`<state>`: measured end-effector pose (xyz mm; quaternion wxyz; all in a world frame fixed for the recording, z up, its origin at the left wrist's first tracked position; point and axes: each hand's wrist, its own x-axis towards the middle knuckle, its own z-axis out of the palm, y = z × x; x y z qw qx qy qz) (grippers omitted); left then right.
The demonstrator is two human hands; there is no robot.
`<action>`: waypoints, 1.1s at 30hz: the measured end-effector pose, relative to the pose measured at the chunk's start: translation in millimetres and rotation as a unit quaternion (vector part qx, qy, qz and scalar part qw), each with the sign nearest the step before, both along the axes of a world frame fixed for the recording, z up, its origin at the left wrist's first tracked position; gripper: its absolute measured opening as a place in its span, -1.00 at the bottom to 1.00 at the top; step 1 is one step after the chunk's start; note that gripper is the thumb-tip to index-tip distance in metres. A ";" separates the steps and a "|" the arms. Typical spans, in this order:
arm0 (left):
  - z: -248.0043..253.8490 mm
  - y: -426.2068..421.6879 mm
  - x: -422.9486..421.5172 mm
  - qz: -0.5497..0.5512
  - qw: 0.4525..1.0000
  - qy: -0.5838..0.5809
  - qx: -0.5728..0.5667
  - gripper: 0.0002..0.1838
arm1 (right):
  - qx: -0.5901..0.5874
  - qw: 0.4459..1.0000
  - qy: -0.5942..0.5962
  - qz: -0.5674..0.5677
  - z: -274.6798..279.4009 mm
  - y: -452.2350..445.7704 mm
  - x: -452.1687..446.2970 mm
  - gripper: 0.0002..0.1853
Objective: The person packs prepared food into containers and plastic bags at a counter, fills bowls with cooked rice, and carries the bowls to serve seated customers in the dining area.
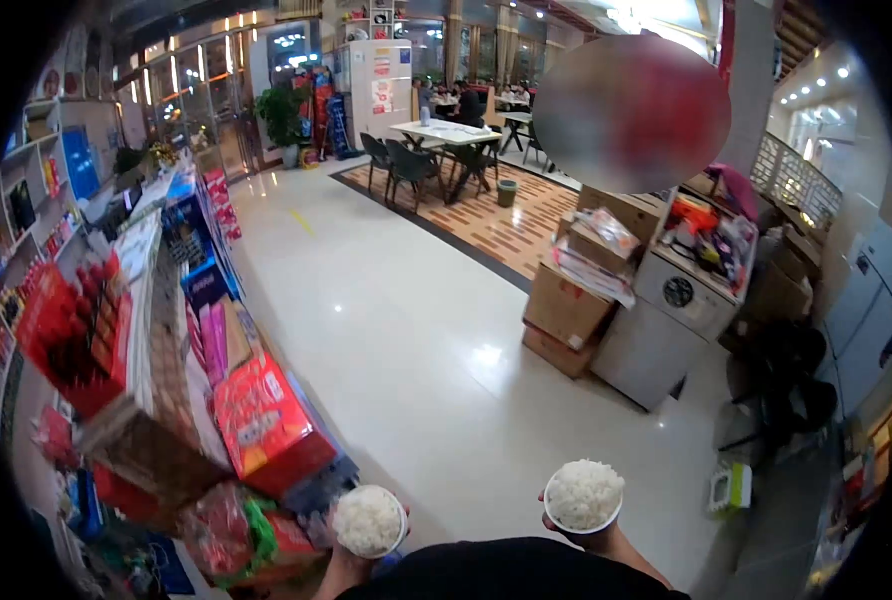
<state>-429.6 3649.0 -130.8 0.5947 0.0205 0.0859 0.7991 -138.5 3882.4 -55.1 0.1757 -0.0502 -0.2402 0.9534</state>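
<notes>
Two white bowls heaped with cooked white rice are held low in front of my body. My left hand (351, 568) is wrapped round the left bowl of rice (368, 522), near the stacked goods beside the counter. On the other side, my right hand (596, 540) grips the right bowl of rice (585, 496) from below and the side, over the pale floor. Both bowls are roughly upright. Most of the fingers are hidden under and behind the bowls.
Red boxes (266, 415) and bags line the counter (151, 340) at left. Cardboard boxes (566, 308) and a white cabinet (656, 330) stand at right. Glossy floor (396, 310) leads toward a table (446, 131) with chairs (414, 168) and a bin (507, 192). People sit far back.
</notes>
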 end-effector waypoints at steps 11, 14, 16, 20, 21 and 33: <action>-0.8 197.9 -251.1 0.130 0.972 -0.197 -0.006 -0.24 | 0.186 0.976 -0.093 -0.071 -44.0 249.6 -320.0 -0.41; 18.5 268.1 -319.7 0.161 0.969 -0.181 -0.047 -0.26 | -0.129 0.988 0.041 0.079 -16.3 313.2 -384.6 -0.35; 36.3 313.6 -384.8 0.183 0.971 -0.120 -0.095 -0.28 | -0.161 0.987 0.005 -0.014 -7.4 345.6 -436.2 -0.35; 39.0 398.4 -502.8 0.174 0.977 -0.117 -0.050 -0.30 | -0.206 0.977 0.054 0.000 -23.0 423.9 -539.9 -0.32; 47.9 418.5 -522.2 0.189 0.973 -0.123 -0.043 -0.31 | 0.107 0.991 -0.055 -0.063 -7.9 433.8 -564.8 -0.30; 46.4 574.6 -833.8 0.290 0.940 -0.123 -0.128 -0.28 | -0.096 0.989 -0.097 0.062 8.1 651.6 -960.3 -0.37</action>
